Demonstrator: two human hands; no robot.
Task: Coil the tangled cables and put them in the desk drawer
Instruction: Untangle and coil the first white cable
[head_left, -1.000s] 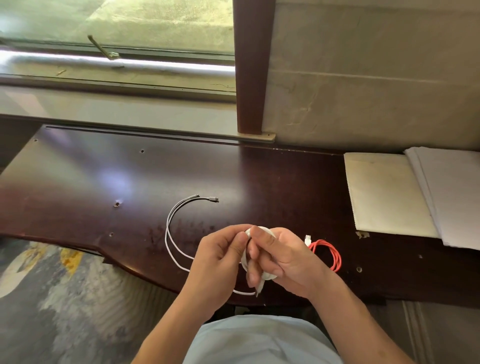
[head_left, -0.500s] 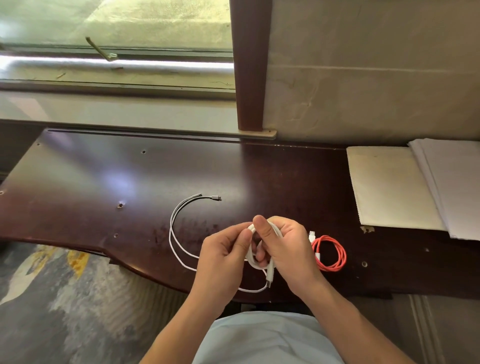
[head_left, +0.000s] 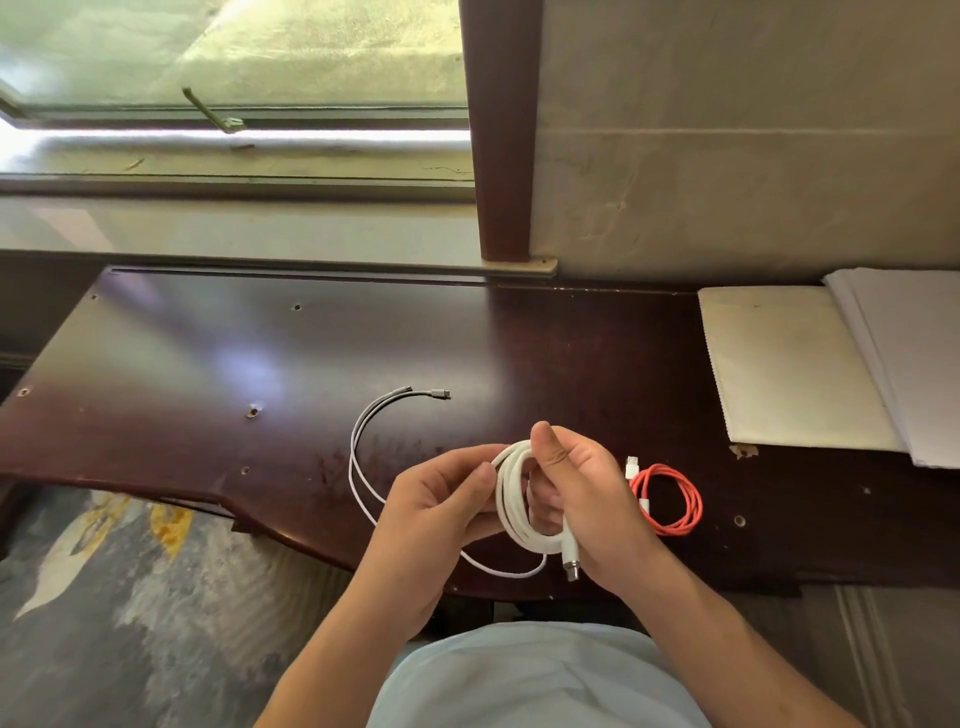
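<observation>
A white cable (head_left: 511, 499) is wound in several loops around the fingers of my right hand (head_left: 587, 499), its metal plug hanging below the palm. My left hand (head_left: 441, 504) pinches the cable at the coil's left side. The loose tail (head_left: 358, 457) of the cable curves away over the dark wooden desk (head_left: 208, 364) and ends in a grey plug (head_left: 439, 393). A coiled red cable (head_left: 672, 499) with white plugs lies on the desk just right of my right hand. No drawer is in view.
A cream notepad (head_left: 789, 364) and a stack of white paper (head_left: 914, 358) lie at the desk's right end. A window and sill run behind the desk, with a wooden post (head_left: 501, 130) at the middle. Patterned floor shows below the desk's curved front edge at left.
The white coil has grown and sits more openly on my right hand. Both hands have shifted slightly up and right. The loose tail on the desk is a little shorter.
</observation>
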